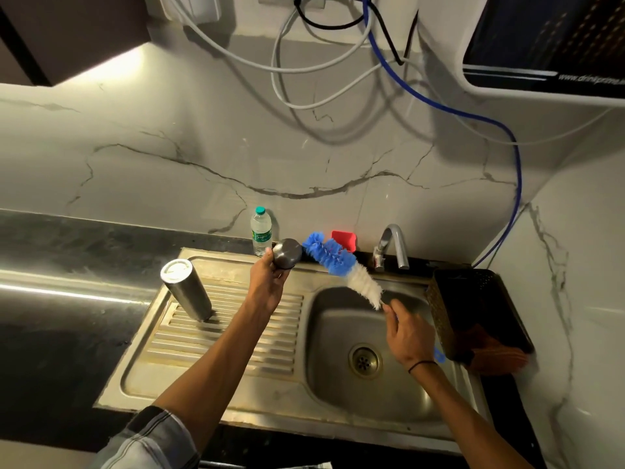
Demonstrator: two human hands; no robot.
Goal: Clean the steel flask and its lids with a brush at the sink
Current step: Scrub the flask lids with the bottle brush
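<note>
**A:** Start with the sink [236, 394]. Your steel flask [187, 290] stands upright on the ribbed drainboard at the left, with what looks like its inner lid on top. Nothing holds it, and the ribs make a poor footing. If your left forearm swings back that way, I judge it could tip and roll off toward the counter.

**B:** And the brush?

**A:** You hold the brush [341, 267] in your right hand [411, 333], fingers curled round the handle just below the white bristles, over the basin. The blue head reaches up and left, close to the lid; whether it touches, I cannot tell. It is a long, floppy head steered from its end, so a hard scrub may flick water at the wall behind, where cables hang, or knock the plastic bottle [261, 231] standing at the far edge.

**B:** The lid itself?

**A:** The smallest worry, but the likeliest. Your left hand [270, 286] grips the steel lid [287, 253] at its lower side, raised above the far end of the drainboard, not over the basin. Wet steel is slick. If the brush pushes against that grip, I expect the lid could slip and clatter down onto the drainboard.
</note>
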